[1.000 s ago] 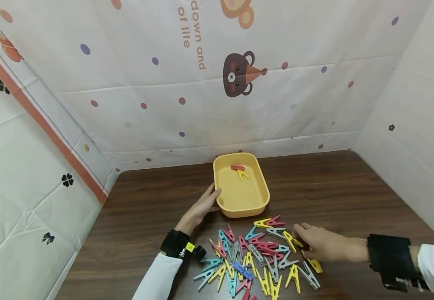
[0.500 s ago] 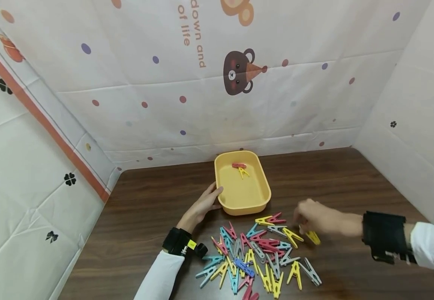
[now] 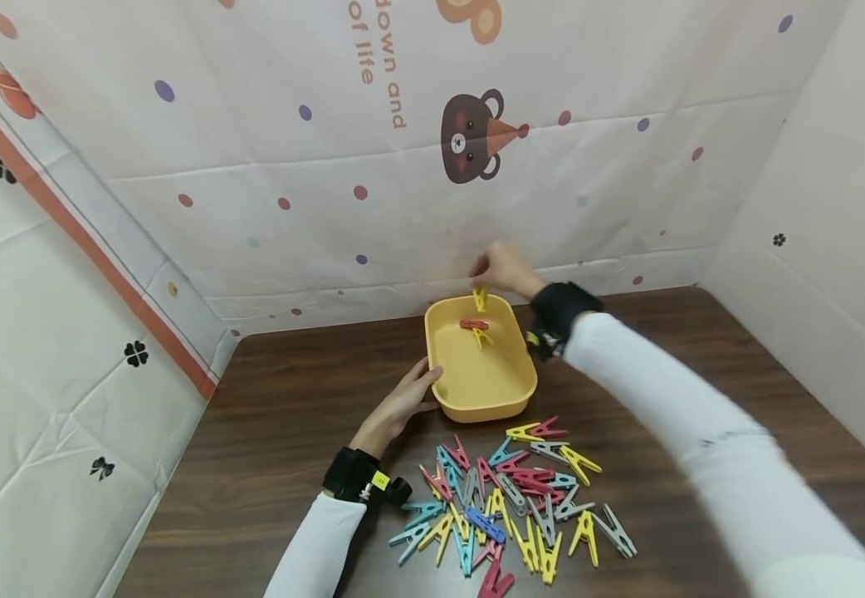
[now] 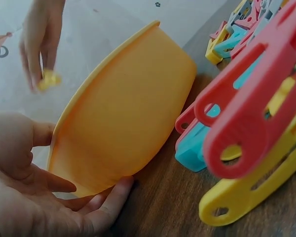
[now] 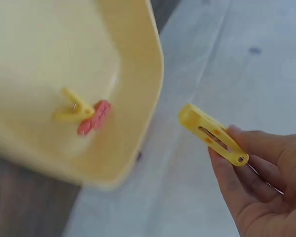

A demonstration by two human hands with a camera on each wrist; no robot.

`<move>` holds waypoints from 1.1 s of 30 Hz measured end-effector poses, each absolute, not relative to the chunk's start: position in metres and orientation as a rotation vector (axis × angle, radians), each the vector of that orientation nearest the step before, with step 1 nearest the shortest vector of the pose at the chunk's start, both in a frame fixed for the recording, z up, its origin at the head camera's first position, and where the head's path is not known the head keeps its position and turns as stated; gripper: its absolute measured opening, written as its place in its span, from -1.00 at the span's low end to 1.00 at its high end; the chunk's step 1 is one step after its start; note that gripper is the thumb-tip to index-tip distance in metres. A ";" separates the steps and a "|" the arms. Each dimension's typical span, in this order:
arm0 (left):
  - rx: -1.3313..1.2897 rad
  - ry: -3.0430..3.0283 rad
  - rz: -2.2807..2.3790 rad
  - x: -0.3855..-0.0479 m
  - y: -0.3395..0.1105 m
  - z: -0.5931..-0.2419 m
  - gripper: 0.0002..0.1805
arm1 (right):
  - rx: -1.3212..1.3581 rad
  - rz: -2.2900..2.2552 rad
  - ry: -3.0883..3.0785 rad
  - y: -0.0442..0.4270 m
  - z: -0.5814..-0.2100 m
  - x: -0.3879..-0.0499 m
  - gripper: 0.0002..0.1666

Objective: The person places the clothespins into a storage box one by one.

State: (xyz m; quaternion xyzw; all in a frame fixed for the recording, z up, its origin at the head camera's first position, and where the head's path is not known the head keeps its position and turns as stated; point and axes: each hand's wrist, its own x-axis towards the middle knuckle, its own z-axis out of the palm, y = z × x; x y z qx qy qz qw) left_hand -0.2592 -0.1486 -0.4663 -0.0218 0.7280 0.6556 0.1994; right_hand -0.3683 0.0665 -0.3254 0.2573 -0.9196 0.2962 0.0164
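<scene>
Between thumb and fingers, my right hand (image 3: 505, 270) pinches a yellow clothespin (image 5: 213, 134) above the far end of a yellow plastic tub (image 3: 477, 386). Inside the tub lie a red clothespin (image 5: 94, 117) and another yellow clothespin (image 5: 75, 109). At the tub's left side my left hand (image 3: 401, 407) grips it. In the left wrist view the thumb is at the rim and the fingers lie against the lower wall. A loose pile of clothespins (image 3: 485, 527) in red, yellow, blue and grey is spread on the table in front of the tub.
The dark wood-grain table (image 3: 298, 390) meets a printed white cloth wall (image 3: 268, 241) close behind the tub. Similar white cloth stands along the left and right sides. At the pile's right edge lies a grey clothespin (image 3: 615, 531).
My right hand has picked up a yellow clothespin from the pile's right side and carried it up and left to over the tub. My left hand stays on the tub.
</scene>
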 end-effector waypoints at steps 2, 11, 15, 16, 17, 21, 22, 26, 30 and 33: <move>-0.054 2.039 1.838 -0.259 -0.149 -0.467 -0.27 | 0.680 0.907 -2.940 0.052 -0.342 -0.380 -0.84; -0.031 2.027 1.822 -0.255 -0.142 -0.468 -0.27 | 0.264 0.714 -3.207 0.033 -0.417 -0.399 -0.62; -0.026 2.033 1.828 -0.258 -0.140 -0.464 -0.28 | 0.202 0.714 -3.230 0.041 -0.423 -0.402 -0.63; -0.028 2.036 1.828 -0.259 -0.141 -0.463 -0.28 | 0.234 0.747 -3.206 0.044 -0.420 -0.403 -0.64; -0.032 2.041 1.828 -0.261 -0.141 -0.461 -0.28 | 0.288 0.816 -3.181 0.048 -0.415 -0.404 -0.68; -0.040 2.051 1.837 -0.266 -0.140 -0.457 -0.29 | 0.640 0.982 -3.075 0.069 -0.374 -0.398 -0.76; -0.037 2.049 1.835 -0.267 -0.140 -0.457 -0.28 | 0.733 1.003 -3.042 0.077 -0.363 -0.393 -0.77; -0.027 2.040 1.827 -0.268 -0.138 -0.458 -0.28 | 0.979 0.908 -2.936 0.112 -0.324 -0.358 -0.75; -0.048 2.050 1.827 -0.268 -0.141 -0.460 -0.28 | 1.112 0.773 -2.891 0.145 -0.319 -0.306 -0.82; -0.059 2.061 1.831 -0.267 -0.144 -0.462 -0.30 | 1.206 0.739 -2.935 0.165 -0.338 -0.264 -0.88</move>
